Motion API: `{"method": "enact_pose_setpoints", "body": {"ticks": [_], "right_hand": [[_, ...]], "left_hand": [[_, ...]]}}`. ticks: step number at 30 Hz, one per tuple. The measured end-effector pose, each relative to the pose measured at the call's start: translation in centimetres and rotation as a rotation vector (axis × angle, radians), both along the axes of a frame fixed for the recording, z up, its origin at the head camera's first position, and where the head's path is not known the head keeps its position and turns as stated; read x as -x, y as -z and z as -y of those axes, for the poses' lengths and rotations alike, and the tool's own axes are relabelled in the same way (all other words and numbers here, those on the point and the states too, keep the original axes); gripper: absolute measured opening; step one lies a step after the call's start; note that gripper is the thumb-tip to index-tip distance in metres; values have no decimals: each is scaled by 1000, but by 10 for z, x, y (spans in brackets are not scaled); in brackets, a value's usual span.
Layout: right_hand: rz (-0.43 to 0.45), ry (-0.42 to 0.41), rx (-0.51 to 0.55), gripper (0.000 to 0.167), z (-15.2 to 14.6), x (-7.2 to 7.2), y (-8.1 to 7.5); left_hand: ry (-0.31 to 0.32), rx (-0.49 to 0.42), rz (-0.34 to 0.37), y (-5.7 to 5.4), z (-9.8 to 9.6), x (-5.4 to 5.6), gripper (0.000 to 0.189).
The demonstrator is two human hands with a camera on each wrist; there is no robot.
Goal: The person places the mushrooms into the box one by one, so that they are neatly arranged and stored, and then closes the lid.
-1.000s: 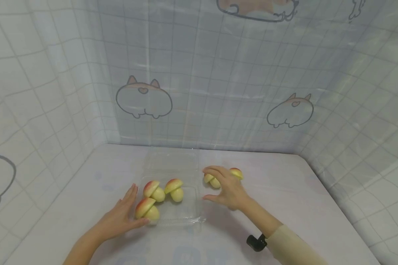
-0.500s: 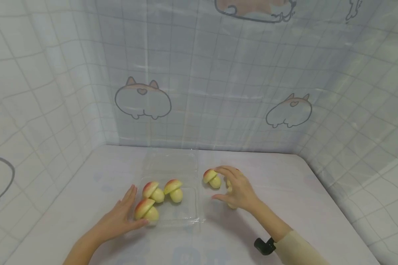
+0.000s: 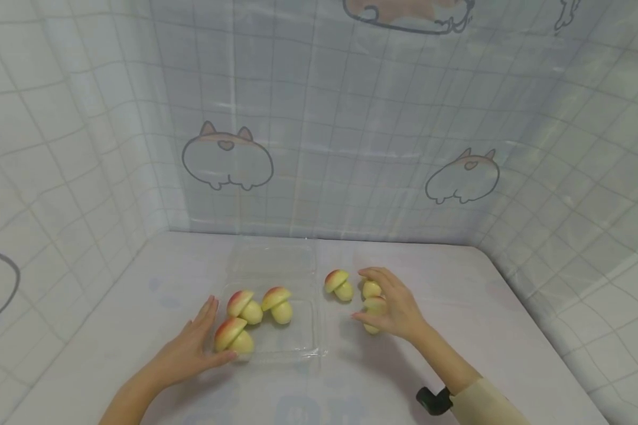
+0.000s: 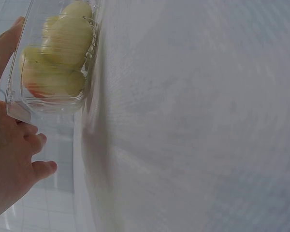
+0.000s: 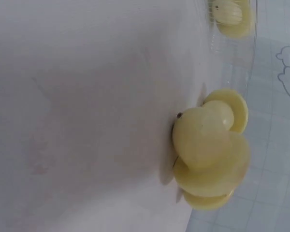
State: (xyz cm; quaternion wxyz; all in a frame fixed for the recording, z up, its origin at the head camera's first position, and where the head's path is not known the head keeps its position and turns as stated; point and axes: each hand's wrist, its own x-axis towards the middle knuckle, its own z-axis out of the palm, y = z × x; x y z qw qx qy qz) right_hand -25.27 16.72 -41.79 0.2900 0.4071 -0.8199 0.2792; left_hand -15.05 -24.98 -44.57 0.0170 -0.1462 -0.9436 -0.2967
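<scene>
Three toy mushrooms [image 3: 282, 310], with pale yellow stems and red-tinged caps, lie in a clear plastic clamshell box [image 3: 308, 339]. My left hand [image 3: 188, 348] rests at the box's front left corner, fingers fairly straight along its side and thumb at the front. In the left wrist view, the thumb reaches the rim of the box [image 4: 26, 108]. To the right of the box, my right hand [image 3: 396, 307] has thumb and fingers spread about a front mushroom [image 3: 373, 305] and a rear mushroom [image 3: 371, 288], partly hiding both. The right wrist view shows grouped mushrooms [image 5: 203, 140] but no hand.
Another mushroom [image 3: 340, 286] lies between the box and my right hand. The box's lid [image 3: 273, 260] is folded back toward the rear wall. Grid-patterned sheeting [image 3: 351, 195] encloses the white table [image 3: 457, 283] at the back and sides. Something black [image 3: 433, 401] shows by the right sleeve.
My right hand has moved right, away from the mushroom nearest the box and over to the two farther right. The left hand stays at the box's corner.
</scene>
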Motion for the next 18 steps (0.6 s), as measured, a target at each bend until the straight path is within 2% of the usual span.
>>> {"method": "enact_pose_setpoints", "body": {"ticks": [11,18], "right_hand": [[40,13,30,81,-17,-2,7],[18,91,19,81,-28,-3,14]], "left_hand": [[-1,-8,-1,-2,-1,-1,112],[-3,8,-1,-2,-2,-1,111]]}}
